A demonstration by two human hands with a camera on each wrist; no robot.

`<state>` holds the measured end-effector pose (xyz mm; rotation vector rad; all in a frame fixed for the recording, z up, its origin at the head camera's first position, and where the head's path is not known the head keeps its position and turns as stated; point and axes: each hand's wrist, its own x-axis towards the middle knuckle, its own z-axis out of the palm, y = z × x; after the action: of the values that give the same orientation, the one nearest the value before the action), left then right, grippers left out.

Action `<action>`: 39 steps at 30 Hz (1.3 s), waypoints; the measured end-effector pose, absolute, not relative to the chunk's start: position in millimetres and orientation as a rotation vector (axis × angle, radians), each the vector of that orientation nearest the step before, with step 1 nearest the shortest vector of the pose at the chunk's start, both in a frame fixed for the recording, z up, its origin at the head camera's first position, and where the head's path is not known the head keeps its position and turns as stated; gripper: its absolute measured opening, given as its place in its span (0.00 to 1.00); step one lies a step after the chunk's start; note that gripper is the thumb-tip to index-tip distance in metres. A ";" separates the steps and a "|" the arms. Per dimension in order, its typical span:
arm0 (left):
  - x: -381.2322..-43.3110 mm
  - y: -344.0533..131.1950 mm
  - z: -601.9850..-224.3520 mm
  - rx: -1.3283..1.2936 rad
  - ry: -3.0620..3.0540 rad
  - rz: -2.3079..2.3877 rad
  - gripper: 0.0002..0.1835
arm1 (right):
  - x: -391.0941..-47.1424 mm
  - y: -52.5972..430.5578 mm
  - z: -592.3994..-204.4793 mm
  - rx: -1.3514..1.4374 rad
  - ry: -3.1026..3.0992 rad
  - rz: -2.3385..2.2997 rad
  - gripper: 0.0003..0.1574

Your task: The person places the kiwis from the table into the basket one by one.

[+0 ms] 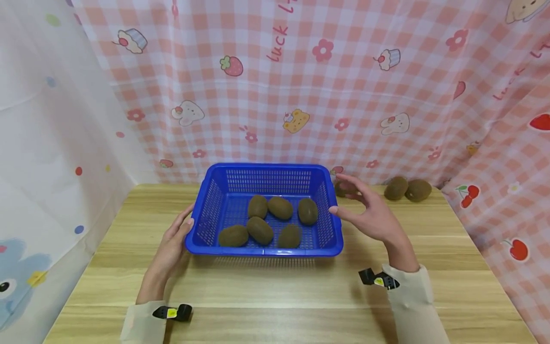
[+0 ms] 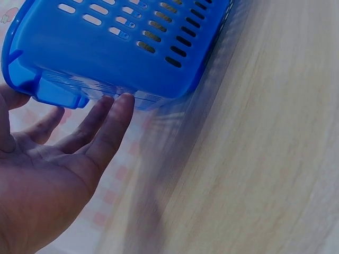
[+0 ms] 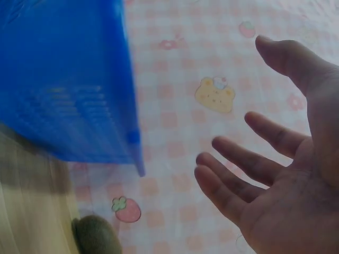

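A blue plastic basket (image 1: 264,252) with slotted walls stands on the table, and several brown kiwis (image 1: 259,231) lie in it. My left hand (image 1: 171,243) is at the basket's left side. In the left wrist view its extended fingertips touch or nearly touch the slotted blue wall (image 2: 122,69), with the thumb close by the rim. Beside the right end, my right hand (image 1: 371,215) is spread with nothing in it. The right wrist view shows a gap between those fingers (image 3: 228,193) and the basket (image 3: 106,116).
Two kiwis (image 1: 396,188) sit at the table's back right. Another kiwi (image 1: 341,189) is partly hidden behind the right hand. A pink checked curtain (image 1: 258,95) hangs along the back edge of the wooden table (image 1: 258,301), and a white cloth (image 1: 51,134) hangs at left.
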<state>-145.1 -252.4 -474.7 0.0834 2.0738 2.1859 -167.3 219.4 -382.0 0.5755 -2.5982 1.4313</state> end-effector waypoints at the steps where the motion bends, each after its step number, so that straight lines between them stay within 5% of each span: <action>1: -145.1 -252.4 -474.9 0.081 2.072 2.193 0.31 | -168.6 220.4 -382.8 0.573 -2.597 1.435 0.45; 39: -145.8 -252.8 -477.8 0.096 2.026 2.249 0.31 | -231.1 267.5 -447.0 -0.012 -2.889 1.211 0.74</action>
<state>-145.8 -252.8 -477.8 0.0965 2.0260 2.2486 -231.1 267.5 -447.0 -0.0121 -2.8893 1.2111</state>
